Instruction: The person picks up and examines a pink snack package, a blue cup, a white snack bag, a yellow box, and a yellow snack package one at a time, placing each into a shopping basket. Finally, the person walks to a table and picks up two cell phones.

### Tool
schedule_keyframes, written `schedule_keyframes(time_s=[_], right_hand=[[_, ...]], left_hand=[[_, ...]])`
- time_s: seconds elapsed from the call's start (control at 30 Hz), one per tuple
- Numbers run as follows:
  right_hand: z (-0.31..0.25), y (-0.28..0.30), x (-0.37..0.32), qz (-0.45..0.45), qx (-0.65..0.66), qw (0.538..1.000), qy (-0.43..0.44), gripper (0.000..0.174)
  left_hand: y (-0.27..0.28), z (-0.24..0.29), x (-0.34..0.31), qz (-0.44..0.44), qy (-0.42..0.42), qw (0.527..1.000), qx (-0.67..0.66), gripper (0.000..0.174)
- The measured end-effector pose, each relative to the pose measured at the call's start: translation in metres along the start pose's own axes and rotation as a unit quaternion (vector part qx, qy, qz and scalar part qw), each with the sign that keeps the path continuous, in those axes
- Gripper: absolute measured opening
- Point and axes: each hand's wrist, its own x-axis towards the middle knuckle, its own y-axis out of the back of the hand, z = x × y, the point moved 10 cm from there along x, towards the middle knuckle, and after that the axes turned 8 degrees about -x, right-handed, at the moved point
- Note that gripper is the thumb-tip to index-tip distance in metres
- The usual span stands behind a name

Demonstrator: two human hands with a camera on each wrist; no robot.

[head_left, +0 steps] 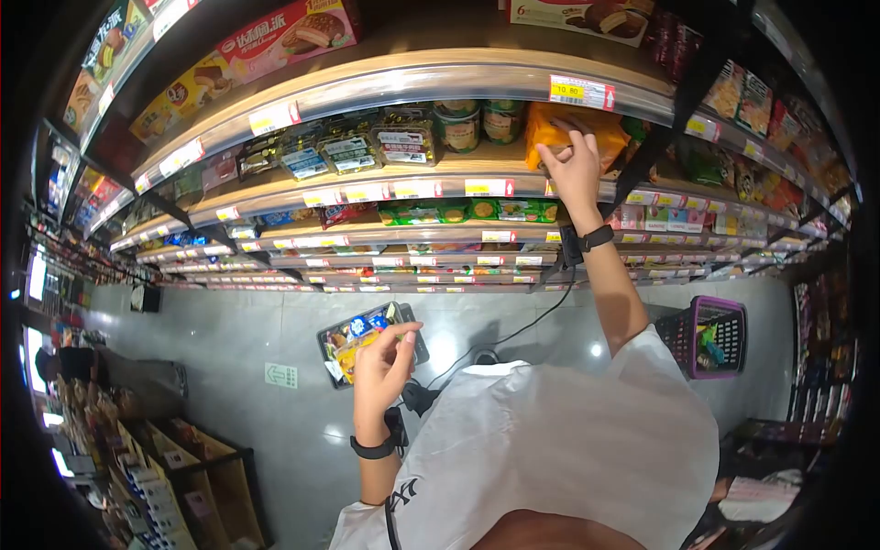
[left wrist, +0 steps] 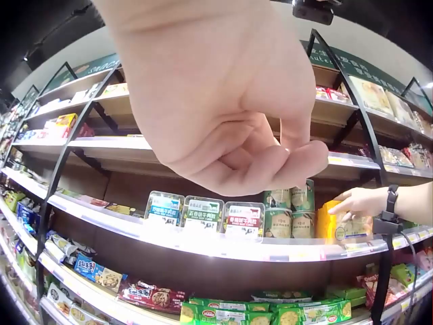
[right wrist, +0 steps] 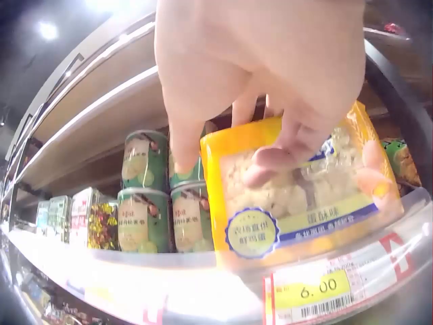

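My right hand (head_left: 573, 170) is at the shelf, gripping a yellow-orange snack package (right wrist: 298, 196) by its top. In the right wrist view, some fingers reach behind the package's upper edge while others bend over its clear front. Green cans (right wrist: 143, 217) are stacked just left of the package. My left hand (head_left: 383, 367) hangs in the air with loosely bent fingers and nothing in them. Seen from the head, it overlaps a dark basket (head_left: 422, 346) of packaged goods on the floor. Clear-lidded boxes (left wrist: 203, 217) line the same shelf left of the cans.
A price label (right wrist: 325, 288) runs along the shelf edge below the package. Green snack packs (head_left: 467, 212) lie one shelf lower. A purple-rimmed basket (head_left: 741, 335) stands on the floor at right. A black cable (head_left: 513, 330) runs from the right wrist toward the body.
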Motion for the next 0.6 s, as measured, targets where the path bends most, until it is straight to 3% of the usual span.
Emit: schedule_keyframes(time_s=[0.27, 0.47, 0.57, 0.6], right_hand=[[0.011, 0.021, -0.017, 0.108, 0.192, 0.975, 0.018, 0.03], [-0.013, 0.069, -0.039, 0.157, 0.263, 0.951, 0.033, 0.03], [-0.039, 0.073, -0.067, 0.025, 0.314, 0.949, 0.01, 0.03], [-0.045, 0.066, -0.076, -0.014, 0.377, 0.926, 0.005, 0.031]], left_hand=[[-0.011, -0.005, 0.001, 0.017, 0.022, 0.999, 0.019, 0.019], [-0.027, -0.01, 0.013, -0.002, 0.047, 0.999, 0.015, 0.021], [-0.033, -0.007, 0.021, -0.009, 0.034, 0.999, 0.001, 0.028], [-0.033, -0.009, 0.024, -0.011, 0.03, 0.999, -0.009, 0.033]])
